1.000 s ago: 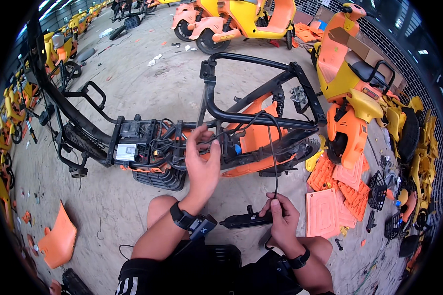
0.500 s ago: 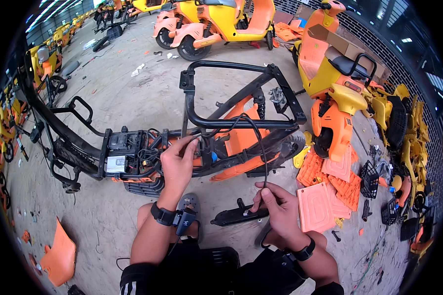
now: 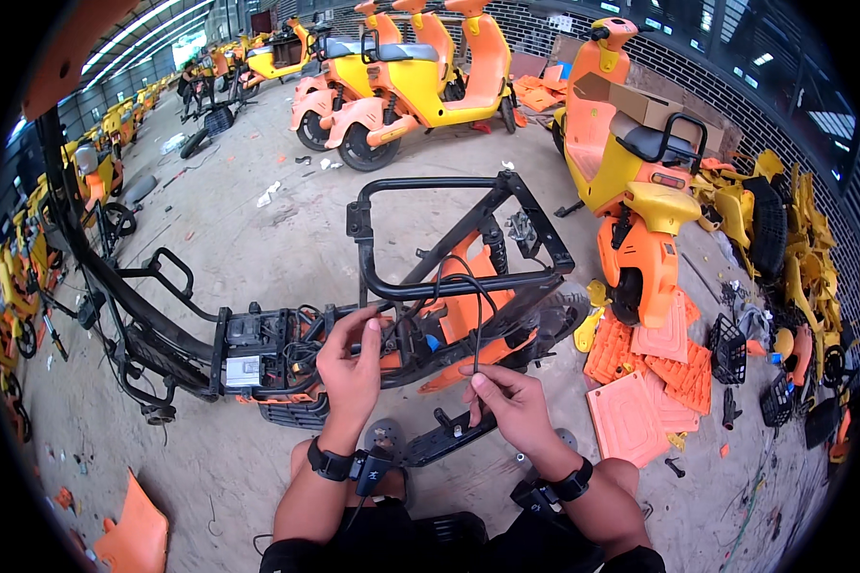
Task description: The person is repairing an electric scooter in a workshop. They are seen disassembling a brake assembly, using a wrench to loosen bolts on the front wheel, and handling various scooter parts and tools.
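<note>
A stripped scooter frame (image 3: 430, 289), black and tubular, stands across in front of me. My right hand (image 3: 514, 406) is closed, with thumb and fingers pinching a black cable (image 3: 477, 346). That cable loops up over the frame's rail and back toward the middle of the frame. My left hand (image 3: 352, 363) is over the frame's middle, thumb and forefinger pinched together; what lies between them is too small to make out. Beside it are the wiring and a silver box (image 3: 243, 371) in the frame. A long black part (image 3: 444, 441) lies below my right hand, partly hidden by it.
Orange panels (image 3: 628, 423) are piled on the floor at right, near black baskets (image 3: 728, 350). A yellow and orange scooter (image 3: 621, 162) carries an open cardboard box (image 3: 655, 107). More scooters (image 3: 430, 86) stand behind. An orange panel piece (image 3: 136, 530) lies at lower left.
The whole view has shifted, so the frame and floor sit lower in the picture. My right hand, still pinching the cable, has come closer to my left hand.
</note>
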{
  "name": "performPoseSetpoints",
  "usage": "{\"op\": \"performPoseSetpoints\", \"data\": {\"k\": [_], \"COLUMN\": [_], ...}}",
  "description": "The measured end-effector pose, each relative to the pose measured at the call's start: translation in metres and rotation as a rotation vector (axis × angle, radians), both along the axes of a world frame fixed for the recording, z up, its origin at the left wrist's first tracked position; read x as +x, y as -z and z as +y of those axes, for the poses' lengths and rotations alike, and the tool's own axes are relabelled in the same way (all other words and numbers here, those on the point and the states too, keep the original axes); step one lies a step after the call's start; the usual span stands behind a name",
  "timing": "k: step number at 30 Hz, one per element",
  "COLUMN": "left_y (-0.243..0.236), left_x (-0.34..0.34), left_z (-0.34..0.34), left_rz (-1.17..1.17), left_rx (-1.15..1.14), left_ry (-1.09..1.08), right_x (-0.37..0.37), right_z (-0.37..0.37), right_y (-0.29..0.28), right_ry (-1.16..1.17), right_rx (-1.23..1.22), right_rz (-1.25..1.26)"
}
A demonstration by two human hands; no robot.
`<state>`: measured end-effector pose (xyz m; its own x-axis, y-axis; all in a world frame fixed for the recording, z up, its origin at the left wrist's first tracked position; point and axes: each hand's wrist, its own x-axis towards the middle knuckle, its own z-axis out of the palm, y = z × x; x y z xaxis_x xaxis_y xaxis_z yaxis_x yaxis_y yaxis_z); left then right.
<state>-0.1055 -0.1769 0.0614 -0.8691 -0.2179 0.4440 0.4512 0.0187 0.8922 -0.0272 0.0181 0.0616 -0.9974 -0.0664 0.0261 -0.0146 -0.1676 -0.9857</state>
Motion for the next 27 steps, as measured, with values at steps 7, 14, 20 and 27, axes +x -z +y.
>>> {"op": "performPoseSetpoints", "data": {"k": [7, 14, 20, 27], "left_y": [-0.075, -0.095, -0.088, -0.096], "left_x": [-0.006, -0.045, -0.026, -0.015], "left_z": [0.014, 0.046, 0.029, -0.008], "left_rz": [0.428, -0.077, -0.059, 0.031], "left_rx": [-0.711, -0.768, -0.333, -0.029], "left_ry": [-0.088, 0.234, 0.330, 0.284], "right_x": [-0.006, -0.017, -0.024, -0.029], "right_z": [-0.003, -0.007, -0.008, 0.009], "right_y": [0.024, 0.036, 0.047, 0.037], "right_ry": [-0.069, -0.108, -0.057, 0.055], "right_rx": [-0.018, -0.134, -0.136, 0.365], "right_rz": [-0.046, -0.026, 0.023, 0.207]}}
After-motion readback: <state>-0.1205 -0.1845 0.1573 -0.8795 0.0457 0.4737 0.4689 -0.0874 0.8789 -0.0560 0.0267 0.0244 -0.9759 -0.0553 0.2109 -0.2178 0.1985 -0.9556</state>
